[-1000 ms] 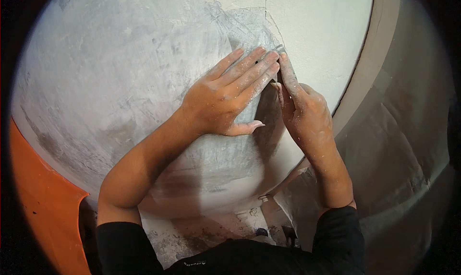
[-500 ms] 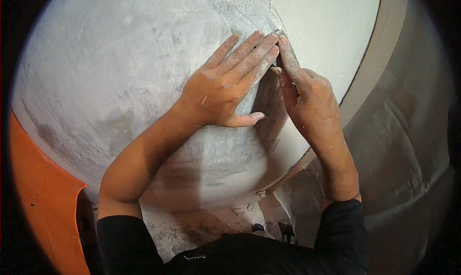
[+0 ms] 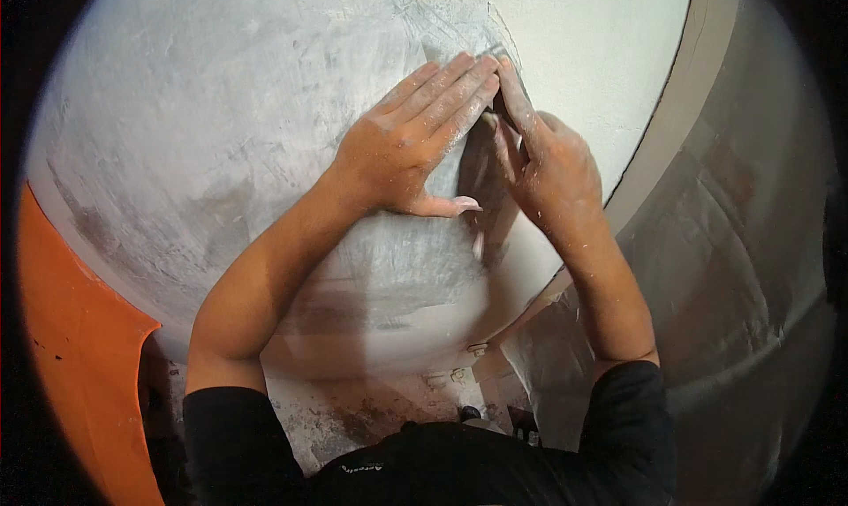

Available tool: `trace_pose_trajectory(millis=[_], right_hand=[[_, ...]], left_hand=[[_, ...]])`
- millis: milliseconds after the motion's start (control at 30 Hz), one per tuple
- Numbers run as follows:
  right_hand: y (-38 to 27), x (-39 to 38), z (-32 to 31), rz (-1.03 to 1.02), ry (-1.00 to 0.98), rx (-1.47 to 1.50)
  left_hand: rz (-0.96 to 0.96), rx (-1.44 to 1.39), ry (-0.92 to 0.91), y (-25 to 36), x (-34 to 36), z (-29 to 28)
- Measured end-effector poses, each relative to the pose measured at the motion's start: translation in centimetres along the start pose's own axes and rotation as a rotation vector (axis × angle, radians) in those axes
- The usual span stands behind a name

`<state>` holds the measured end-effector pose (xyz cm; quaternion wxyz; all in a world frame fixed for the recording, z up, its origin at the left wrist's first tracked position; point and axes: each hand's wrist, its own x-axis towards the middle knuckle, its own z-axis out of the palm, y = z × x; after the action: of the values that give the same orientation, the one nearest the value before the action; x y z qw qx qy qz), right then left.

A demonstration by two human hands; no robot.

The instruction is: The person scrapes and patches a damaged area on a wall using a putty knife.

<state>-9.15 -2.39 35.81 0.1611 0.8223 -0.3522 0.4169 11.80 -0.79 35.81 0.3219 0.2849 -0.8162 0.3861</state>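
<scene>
A large, rounded panel (image 3: 291, 91) fills the upper middle, smeared with grey-white, chalky filler. On its right part lies my left hand (image 3: 402, 144), open, its fingers stretched and pressed together, thumb apart. White dust coats the fingers. Against those fingertips is my right hand (image 3: 548, 162), index finger extended and thumb bent inward. It appears to pinch a thin, dark grey piece (image 3: 500, 50) whose edge peeks out at the fingertips. Most of that piece is hidden under the fingers, so its kind cannot be made out. A darker grey patch with a sharp corner borders the fingertips.
Right of the panel runs a beige border strip (image 3: 685, 109), then dark, creased sheeting (image 3: 715, 268). An orange panel (image 3: 84, 347) stands at the lower left. Below the panel's curved lower edge is a dusty, stained floor (image 3: 353, 409).
Both hands have slid together a little to the left across the panel, still touching at the fingertips. The whole view has shifted slightly too.
</scene>
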Motion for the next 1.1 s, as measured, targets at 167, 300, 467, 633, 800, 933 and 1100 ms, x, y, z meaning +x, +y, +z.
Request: trace_pose_trajectory(millis=[167,300,467,633,800,933,1100], right_hand=[[0.6,-2.7,1.7,0.026,0.07,0.126],[-0.2,-2.9,1.9,0.118,0.094,0.146],[-0.8,-2.7,2.6,0.166,0.14,0.162],[-0.8,-2.5,3.0,0.156,0.166,0.13],[-0.5,-2.2,2.1,0.147,0.118,0.118],[-0.6,-1.8,1.8,0.119,0.089,0.085],[-0.9,-1.3,0.8,0.156,0.08,0.118]], left_hand=[[0.081,0.018,-0.111,0.0,-0.2,-0.6],[0.075,0.017,-0.115,0.2,0.0,-0.4],[0.046,0.05,-0.099,0.4,0.2,-0.5],[0.027,0.066,-0.111,0.4,0.2,-0.2],[0.014,0.051,-0.112,0.4,0.4,-0.2],[0.002,0.043,-0.089,0.5,0.4,-0.4],[-0.011,0.014,-0.048,0.3,0.5,0.2]])
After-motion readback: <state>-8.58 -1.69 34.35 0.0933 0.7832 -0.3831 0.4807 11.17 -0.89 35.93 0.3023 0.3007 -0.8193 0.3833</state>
